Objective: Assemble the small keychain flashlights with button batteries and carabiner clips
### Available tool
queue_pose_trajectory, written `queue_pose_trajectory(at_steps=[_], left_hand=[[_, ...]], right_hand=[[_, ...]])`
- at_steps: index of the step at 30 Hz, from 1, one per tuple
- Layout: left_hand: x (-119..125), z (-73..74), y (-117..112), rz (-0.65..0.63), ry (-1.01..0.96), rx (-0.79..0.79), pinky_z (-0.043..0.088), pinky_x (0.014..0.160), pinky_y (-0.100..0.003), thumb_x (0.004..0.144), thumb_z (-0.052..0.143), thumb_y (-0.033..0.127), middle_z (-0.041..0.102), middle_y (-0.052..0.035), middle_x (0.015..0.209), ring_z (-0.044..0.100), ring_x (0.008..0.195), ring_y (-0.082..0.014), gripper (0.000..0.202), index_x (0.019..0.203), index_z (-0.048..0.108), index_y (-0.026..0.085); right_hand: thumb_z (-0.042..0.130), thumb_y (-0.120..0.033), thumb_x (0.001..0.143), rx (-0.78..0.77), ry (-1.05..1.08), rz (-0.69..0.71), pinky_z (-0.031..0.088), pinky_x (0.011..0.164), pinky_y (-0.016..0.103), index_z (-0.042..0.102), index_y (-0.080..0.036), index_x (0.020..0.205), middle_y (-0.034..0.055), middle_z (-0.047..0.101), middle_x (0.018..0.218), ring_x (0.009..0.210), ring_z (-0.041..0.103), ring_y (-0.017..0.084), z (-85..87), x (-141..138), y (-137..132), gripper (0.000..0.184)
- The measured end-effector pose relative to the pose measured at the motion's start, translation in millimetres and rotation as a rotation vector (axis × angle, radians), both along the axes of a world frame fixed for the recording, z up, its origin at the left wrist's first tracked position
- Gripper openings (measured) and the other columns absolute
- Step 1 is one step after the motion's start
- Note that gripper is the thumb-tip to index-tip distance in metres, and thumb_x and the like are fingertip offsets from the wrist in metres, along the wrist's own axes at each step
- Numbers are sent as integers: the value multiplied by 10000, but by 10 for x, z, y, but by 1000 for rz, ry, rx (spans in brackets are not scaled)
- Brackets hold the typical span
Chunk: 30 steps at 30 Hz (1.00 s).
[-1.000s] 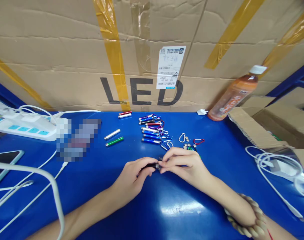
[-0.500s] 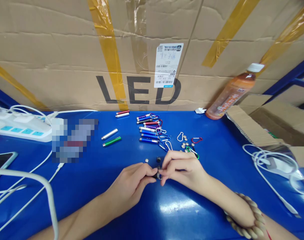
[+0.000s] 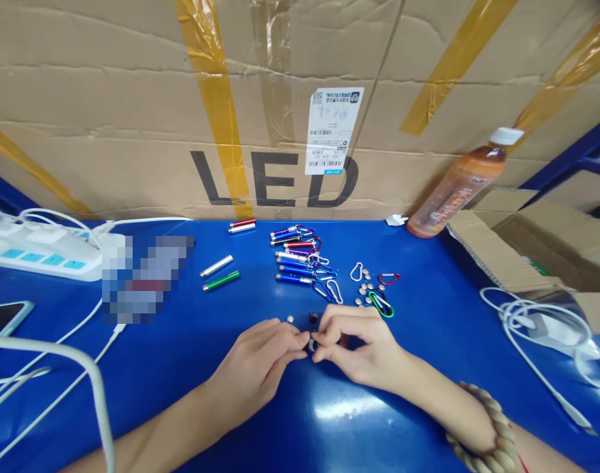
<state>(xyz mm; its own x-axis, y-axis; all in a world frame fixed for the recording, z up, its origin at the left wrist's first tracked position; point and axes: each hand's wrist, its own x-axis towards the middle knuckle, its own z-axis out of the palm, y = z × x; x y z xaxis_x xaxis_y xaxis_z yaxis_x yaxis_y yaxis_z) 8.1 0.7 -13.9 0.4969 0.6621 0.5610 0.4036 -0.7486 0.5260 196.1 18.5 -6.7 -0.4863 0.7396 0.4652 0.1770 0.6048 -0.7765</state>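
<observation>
My left hand (image 3: 265,358) and my right hand (image 3: 361,341) meet low over the blue table, fingertips pinched from both sides on a small black part with a metal ring (image 3: 313,341). Fingers hide much of it, so its exact kind does not show. Just behind my fingertips stands a small black cap (image 3: 313,318). A button cell (image 3: 290,320) lies to its left. Farther back is a row of mini flashlights (image 3: 294,269) with carabiners. Several button cells (image 3: 363,288) lie to the right, near a green carabiner (image 3: 381,304), a red carabiner (image 3: 389,278) and a silver carabiner (image 3: 356,271).
Loose flashlight tubes, a green one (image 3: 221,281) and a silver one (image 3: 216,266) among them, lie left of centre. A power strip (image 3: 43,259) and cables fill the left. A drink bottle (image 3: 457,187), an open carton (image 3: 507,253) and a coiled white cable (image 3: 541,328) are right.
My right hand's fingers have shifted slightly on the small black part, and its thumb has straightened toward it. My left hand keeps its pinch. The things on the table stay put.
</observation>
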Motion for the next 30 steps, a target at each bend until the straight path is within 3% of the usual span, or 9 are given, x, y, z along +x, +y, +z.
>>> queue_pose_trajectory(at_steps=[4, 8, 11, 13, 17, 21, 25, 28, 30], left_hand=[[-30, 4, 1, 15, 34, 65, 460, 704, -221, 858, 453, 71, 652, -2, 765, 576, 659, -88, 141, 813, 527, 182], [-44, -13, 11, 30, 57, 95, 462, 734, -227, 839, 468, 45, 673, 3, 822, 590, 688, -89, 171, 829, 540, 200], [-6, -23, 14, 71, -27, -44, 477, 750, -210, 843, 493, 93, 677, 7, 838, 622, 748, -93, 132, 869, 553, 207], [28, -12, 13, 109, -82, -228, 494, 711, -189, 853, 492, 145, 674, 7, 847, 635, 773, -97, 111, 916, 554, 213], [49, 48, 42, 201, -121, -468, 510, 671, -195, 853, 474, 209, 669, -1, 885, 647, 816, -120, 141, 977, 539, 221], [28, 96, 94, 323, -140, -534, 485, 577, -184, 839, 480, 262, 659, 3, 805, 645, 754, -128, 151, 971, 535, 211], [36, 98, 87, 313, -139, -555, 468, 562, -182, 837, 473, 269, 644, 5, 786, 630, 733, -122, 153, 961, 536, 205], [51, 95, 56, 291, -140, -575, 469, 576, -184, 843, 467, 276, 645, -2, 825, 629, 766, -126, 158, 969, 535, 208], [60, 99, 40, 286, -141, -582, 470, 586, -186, 846, 464, 281, 642, -3, 827, 626, 765, -124, 163, 973, 535, 208]], right_hand=[[664, -360, 744, -196, 29, -69, 374, 420, 178, 540, -149, 546, 9, 569, 584, 506, 500, 76, 43, -65, -37, 315], [657, -426, 723, -538, 48, -32, 377, 384, 165, 495, -153, 539, -21, 532, 503, 423, 469, 58, 76, -130, -66, 367], [617, -455, 742, -658, 60, -60, 369, 345, 154, 486, -159, 585, -22, 539, 519, 408, 493, 62, 102, -124, -46, 360], [584, -436, 772, -561, 23, -121, 382, 357, 155, 503, -160, 608, -15, 557, 543, 425, 515, 67, 145, -65, 0, 332], [623, -368, 768, -191, -153, -344, 387, 425, 179, 590, -160, 630, 2, 606, 567, 493, 545, 88, 243, 144, 140, 252], [681, -373, 730, -67, -409, -218, 379, 492, 190, 653, -194, 652, -19, 653, 639, 544, 559, 87, 221, 256, 215, 197], [656, -346, 765, -22, -593, -111, 378, 531, 190, 703, -258, 741, -39, 683, 745, 637, 599, 95, 157, 243, 213, 103], [606, -320, 814, 62, -632, -201, 383, 545, 196, 702, -278, 852, -29, 689, 824, 678, 610, 105, 179, 277, 226, 112], [612, -349, 803, 115, -675, -311, 366, 514, 205, 702, -266, 825, -19, 687, 802, 647, 606, 114, 214, 321, 243, 124]])
